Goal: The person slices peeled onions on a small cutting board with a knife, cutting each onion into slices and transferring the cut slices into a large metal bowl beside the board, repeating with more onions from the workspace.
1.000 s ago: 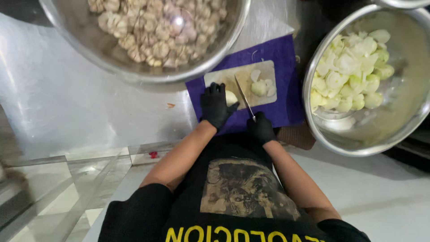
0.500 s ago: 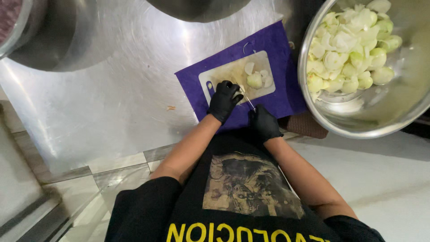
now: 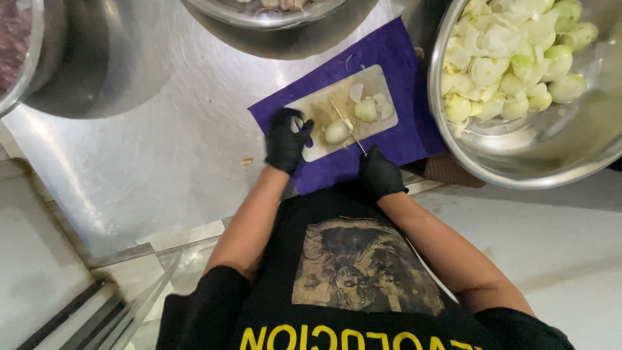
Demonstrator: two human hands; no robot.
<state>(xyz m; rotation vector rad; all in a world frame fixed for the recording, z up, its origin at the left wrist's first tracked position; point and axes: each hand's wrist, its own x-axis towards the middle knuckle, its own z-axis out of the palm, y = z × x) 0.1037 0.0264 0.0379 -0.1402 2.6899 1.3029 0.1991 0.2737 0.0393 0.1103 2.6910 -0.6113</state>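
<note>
Steel bench [image 3: 129, 162], one, bearing all items. Steel bowls, three in view: one at right [image 3: 518, 162] heaped with peeled pale onions, too many to count; one at top centre [image 3: 285, 29], contents mostly cut off; one at far left [image 3: 26, 78], partly seen. Purple mat [image 3: 402, 65], one, under one pale cutting board [image 3: 317, 107]. Left hand [image 3: 285, 139], black-gloved, on the board's near-left edge, fingers curled just beside the whole onion [image 3: 337, 131]; grip on it cannot be told. Right hand [image 3: 381, 174], black-gloved, clenched on one knife [image 3: 346, 129], blade laid across that onion. Cut pieces [image 3: 370, 107], about three, lie beyond. Judgement: a clean cut wants fingertips tucked back, onion steadied, blade drawn straight down.
</note>
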